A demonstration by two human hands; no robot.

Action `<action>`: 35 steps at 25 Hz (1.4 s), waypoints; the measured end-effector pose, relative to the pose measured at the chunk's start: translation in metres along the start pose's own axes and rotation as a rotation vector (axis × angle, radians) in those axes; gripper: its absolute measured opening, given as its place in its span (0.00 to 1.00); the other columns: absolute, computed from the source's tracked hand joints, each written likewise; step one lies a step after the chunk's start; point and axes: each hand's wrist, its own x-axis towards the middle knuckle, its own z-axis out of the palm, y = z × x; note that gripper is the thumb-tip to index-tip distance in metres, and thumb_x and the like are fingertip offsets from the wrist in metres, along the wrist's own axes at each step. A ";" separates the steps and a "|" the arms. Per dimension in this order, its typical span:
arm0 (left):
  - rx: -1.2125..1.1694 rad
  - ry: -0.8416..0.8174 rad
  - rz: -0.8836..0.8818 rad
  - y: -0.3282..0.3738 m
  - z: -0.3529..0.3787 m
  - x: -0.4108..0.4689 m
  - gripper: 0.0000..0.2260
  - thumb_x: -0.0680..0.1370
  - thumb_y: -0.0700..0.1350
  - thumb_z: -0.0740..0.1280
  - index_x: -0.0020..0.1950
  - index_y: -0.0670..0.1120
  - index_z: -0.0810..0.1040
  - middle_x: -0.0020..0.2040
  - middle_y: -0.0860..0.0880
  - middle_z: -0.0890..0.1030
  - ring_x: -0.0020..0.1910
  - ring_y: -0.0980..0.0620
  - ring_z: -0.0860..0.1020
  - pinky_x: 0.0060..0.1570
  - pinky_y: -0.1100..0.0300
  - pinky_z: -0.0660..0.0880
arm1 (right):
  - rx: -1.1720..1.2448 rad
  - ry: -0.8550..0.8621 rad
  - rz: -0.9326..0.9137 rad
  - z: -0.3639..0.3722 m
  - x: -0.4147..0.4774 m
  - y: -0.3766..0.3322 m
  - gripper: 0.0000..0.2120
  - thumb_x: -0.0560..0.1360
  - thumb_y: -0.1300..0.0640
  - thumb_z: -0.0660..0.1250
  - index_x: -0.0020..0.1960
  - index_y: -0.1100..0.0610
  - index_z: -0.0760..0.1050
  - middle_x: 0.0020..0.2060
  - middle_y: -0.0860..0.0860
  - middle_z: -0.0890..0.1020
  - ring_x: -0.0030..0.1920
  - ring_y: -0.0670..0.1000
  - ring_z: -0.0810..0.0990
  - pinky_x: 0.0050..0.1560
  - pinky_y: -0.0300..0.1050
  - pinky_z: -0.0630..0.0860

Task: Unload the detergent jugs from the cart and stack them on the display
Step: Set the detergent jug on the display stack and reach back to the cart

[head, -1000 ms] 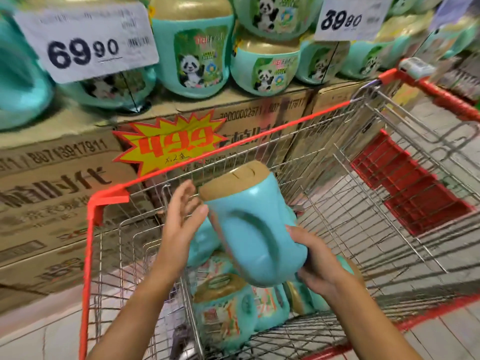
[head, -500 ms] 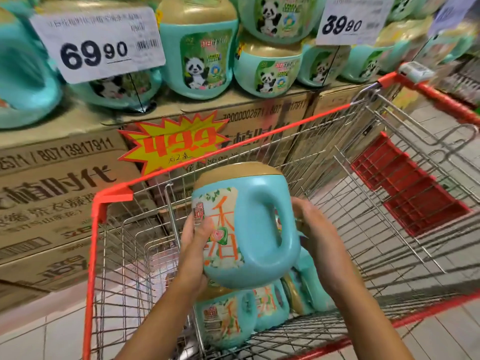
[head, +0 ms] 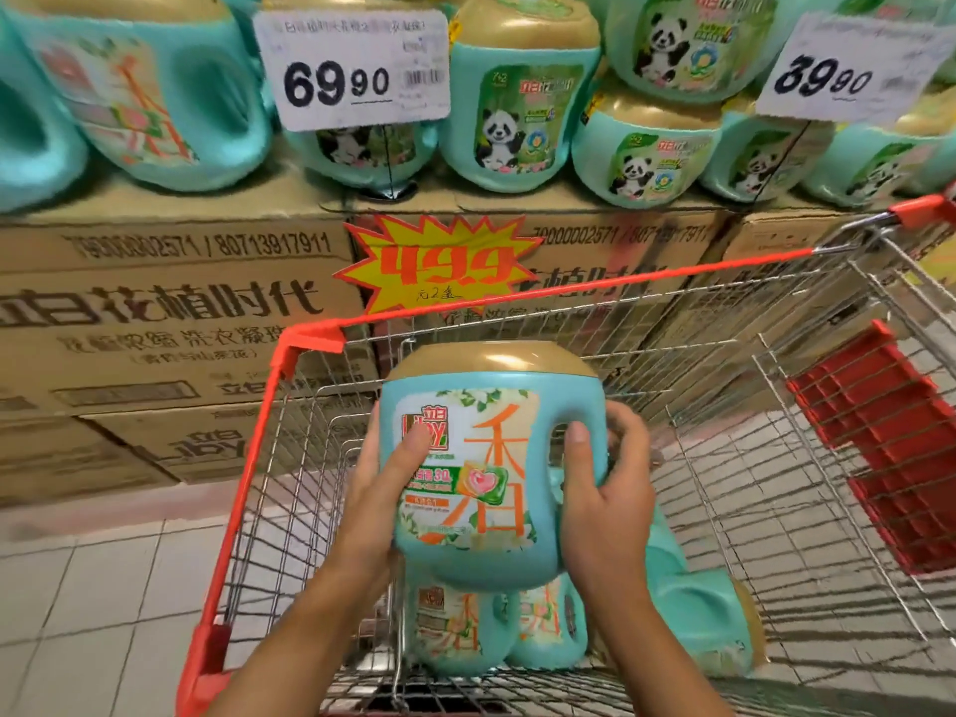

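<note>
A teal detergent jug (head: pixel 486 458) with a gold cap is upright above the wire cart (head: pixel 269 458), label facing me. My left hand (head: pixel 380 501) grips its left side, thumb across the label. My right hand (head: pixel 605 489) grips the right side at the handle, thumb on the front and fingers curled behind. Below it, three more teal jugs (head: pixel 688 608) lie in the cart bottom. The display (head: pixel 176 302) is a stack of brown cartons with rows of teal jugs (head: pixel 512 111) on top.
The cart's red rim (head: pixel 517 297) runs just in front of the cartons, its red child seat flap (head: pixel 874 442) at right. White price cards "69.90" (head: pixel 352 69) and "39.90" (head: pixel 838 69) stand among the jugs. A yellow starburst tag (head: pixel 439 266) hangs on the cartons. Tiled floor at left.
The jug has turned from tilted to upright with its label facing me, and it has risen a little. My right hand has closed round the handle side. The view has moved nearer the display.
</note>
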 end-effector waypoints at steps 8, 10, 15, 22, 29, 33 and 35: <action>0.070 0.362 0.265 0.024 -0.043 -0.074 0.29 0.71 0.54 0.72 0.70 0.50 0.69 0.58 0.41 0.82 0.53 0.38 0.83 0.44 0.44 0.82 | 0.108 -0.351 0.045 0.062 -0.021 -0.006 0.07 0.79 0.55 0.64 0.54 0.44 0.73 0.42 0.45 0.82 0.38 0.40 0.80 0.40 0.42 0.78; 0.056 0.450 0.301 0.036 -0.062 -0.094 0.28 0.71 0.52 0.73 0.69 0.49 0.70 0.57 0.40 0.82 0.52 0.37 0.83 0.44 0.44 0.82 | 0.133 -0.440 0.056 0.085 -0.039 -0.014 0.07 0.78 0.56 0.64 0.55 0.47 0.74 0.42 0.48 0.82 0.38 0.45 0.79 0.41 0.46 0.76; 0.018 0.534 0.356 0.066 -0.118 -0.127 0.26 0.70 0.55 0.74 0.65 0.51 0.74 0.55 0.41 0.84 0.48 0.40 0.84 0.38 0.52 0.82 | 0.210 -0.528 0.025 0.140 -0.079 -0.049 0.08 0.78 0.58 0.66 0.52 0.46 0.76 0.46 0.47 0.84 0.44 0.46 0.82 0.47 0.43 0.78; 0.096 0.391 0.417 0.161 -0.220 -0.148 0.27 0.65 0.56 0.76 0.62 0.55 0.76 0.54 0.45 0.84 0.49 0.44 0.85 0.39 0.53 0.81 | 0.354 -0.379 0.033 0.231 -0.148 -0.104 0.09 0.78 0.60 0.65 0.58 0.56 0.76 0.41 0.53 0.84 0.31 0.44 0.78 0.33 0.38 0.76; 0.184 0.187 0.506 0.262 -0.255 -0.142 0.28 0.64 0.56 0.76 0.63 0.56 0.75 0.54 0.47 0.85 0.49 0.46 0.85 0.39 0.57 0.81 | 0.439 -0.241 -0.100 0.283 -0.156 -0.177 0.06 0.78 0.62 0.64 0.53 0.54 0.75 0.37 0.51 0.82 0.26 0.40 0.75 0.29 0.33 0.74; 0.251 0.042 0.553 0.314 -0.249 -0.118 0.41 0.57 0.54 0.82 0.67 0.54 0.71 0.55 0.47 0.84 0.51 0.46 0.84 0.42 0.57 0.81 | 0.430 -0.169 -0.218 0.303 -0.124 -0.214 0.08 0.78 0.61 0.65 0.57 0.56 0.76 0.41 0.47 0.83 0.35 0.38 0.80 0.36 0.31 0.76; 0.294 0.012 0.594 0.339 -0.245 -0.096 0.45 0.55 0.50 0.84 0.69 0.53 0.68 0.55 0.48 0.84 0.52 0.47 0.84 0.43 0.58 0.81 | 0.457 -0.134 -0.248 0.315 -0.103 -0.232 0.10 0.78 0.59 0.65 0.59 0.55 0.76 0.43 0.46 0.84 0.41 0.39 0.82 0.42 0.35 0.78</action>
